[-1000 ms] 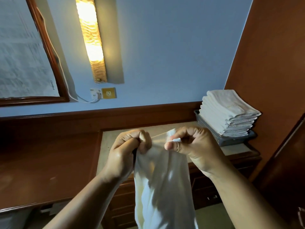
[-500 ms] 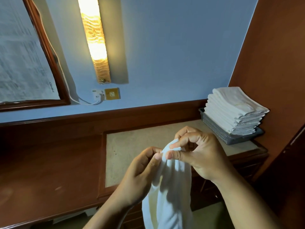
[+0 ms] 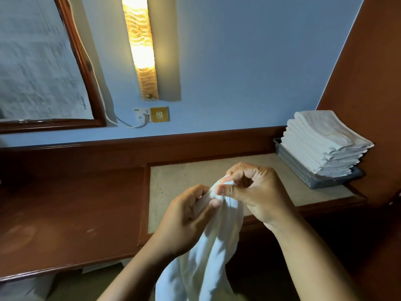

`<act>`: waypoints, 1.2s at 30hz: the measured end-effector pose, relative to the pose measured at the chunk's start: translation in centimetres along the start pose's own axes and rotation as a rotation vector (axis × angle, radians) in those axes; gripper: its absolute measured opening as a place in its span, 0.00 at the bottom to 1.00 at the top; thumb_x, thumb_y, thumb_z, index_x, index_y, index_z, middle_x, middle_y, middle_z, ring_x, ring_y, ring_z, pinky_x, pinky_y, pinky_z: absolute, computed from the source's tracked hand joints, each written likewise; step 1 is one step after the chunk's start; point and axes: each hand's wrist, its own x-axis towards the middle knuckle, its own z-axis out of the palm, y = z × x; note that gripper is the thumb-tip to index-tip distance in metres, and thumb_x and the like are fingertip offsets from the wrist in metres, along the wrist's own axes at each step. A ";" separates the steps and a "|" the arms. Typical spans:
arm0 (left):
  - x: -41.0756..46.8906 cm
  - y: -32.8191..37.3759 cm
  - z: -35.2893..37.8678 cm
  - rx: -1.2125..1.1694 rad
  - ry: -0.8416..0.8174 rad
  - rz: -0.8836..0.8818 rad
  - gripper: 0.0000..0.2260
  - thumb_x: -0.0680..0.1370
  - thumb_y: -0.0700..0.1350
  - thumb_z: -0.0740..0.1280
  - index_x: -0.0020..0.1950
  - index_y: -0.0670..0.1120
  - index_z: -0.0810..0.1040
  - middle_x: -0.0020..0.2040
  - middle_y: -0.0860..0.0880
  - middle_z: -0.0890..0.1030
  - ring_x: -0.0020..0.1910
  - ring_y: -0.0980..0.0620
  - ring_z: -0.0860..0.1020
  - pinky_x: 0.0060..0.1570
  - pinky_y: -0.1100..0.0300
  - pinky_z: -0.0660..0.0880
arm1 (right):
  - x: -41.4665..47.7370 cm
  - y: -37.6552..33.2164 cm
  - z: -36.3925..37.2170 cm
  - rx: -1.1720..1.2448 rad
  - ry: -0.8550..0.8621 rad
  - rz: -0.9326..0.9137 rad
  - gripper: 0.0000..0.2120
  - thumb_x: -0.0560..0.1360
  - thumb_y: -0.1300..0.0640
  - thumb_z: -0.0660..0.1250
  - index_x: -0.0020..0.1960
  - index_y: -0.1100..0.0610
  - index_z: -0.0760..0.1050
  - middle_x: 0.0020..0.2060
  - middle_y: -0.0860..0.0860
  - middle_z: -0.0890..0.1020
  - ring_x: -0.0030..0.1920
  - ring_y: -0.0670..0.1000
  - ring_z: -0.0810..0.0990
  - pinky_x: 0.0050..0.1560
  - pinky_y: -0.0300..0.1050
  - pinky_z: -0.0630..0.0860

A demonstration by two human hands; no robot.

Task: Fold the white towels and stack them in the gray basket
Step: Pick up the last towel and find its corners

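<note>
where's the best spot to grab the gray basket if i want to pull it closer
Probably the rim of its long mesh wall, coming from the left over the table. That side of the basket is bare; the folded towels overhang its right edge by the wooden panel. The left hand and right hand both pinch a towel, so free one first.

View: one wide-angle camera, worn on the head.
Position: above and just in front of the desk top [image 3: 180, 177].
Facing: forward and down across the desk top to the wall [image 3: 238, 72] behind it.
Nearness: close; the gray basket [image 3: 293, 166] on the desk top's far right corner is in frame.
</note>
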 end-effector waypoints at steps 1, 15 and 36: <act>-0.1 0.0 0.2 0.047 0.010 -0.005 0.08 0.80 0.52 0.69 0.47 0.48 0.78 0.35 0.51 0.76 0.33 0.56 0.72 0.33 0.58 0.69 | 0.0 0.0 0.0 0.007 -0.017 0.009 0.15 0.58 0.48 0.83 0.35 0.57 0.83 0.37 0.47 0.84 0.39 0.48 0.81 0.42 0.41 0.73; 2.8 2.6 9.1 0.003 0.124 -0.067 0.06 0.82 0.47 0.64 0.49 0.48 0.80 0.38 0.47 0.81 0.33 0.52 0.78 0.30 0.57 0.74 | -2.3 3.3 -8.5 0.174 -0.052 0.162 0.15 0.66 0.41 0.79 0.45 0.49 0.84 0.43 0.50 0.86 0.47 0.47 0.83 0.51 0.44 0.79; 3.3 4.0 22.9 0.050 0.344 -0.045 0.10 0.81 0.38 0.66 0.49 0.54 0.73 0.41 0.49 0.78 0.36 0.52 0.77 0.35 0.57 0.74 | -5.5 4.5 -20.8 -0.086 -0.063 -0.076 0.04 0.75 0.60 0.74 0.47 0.53 0.81 0.46 0.46 0.85 0.50 0.49 0.85 0.51 0.44 0.82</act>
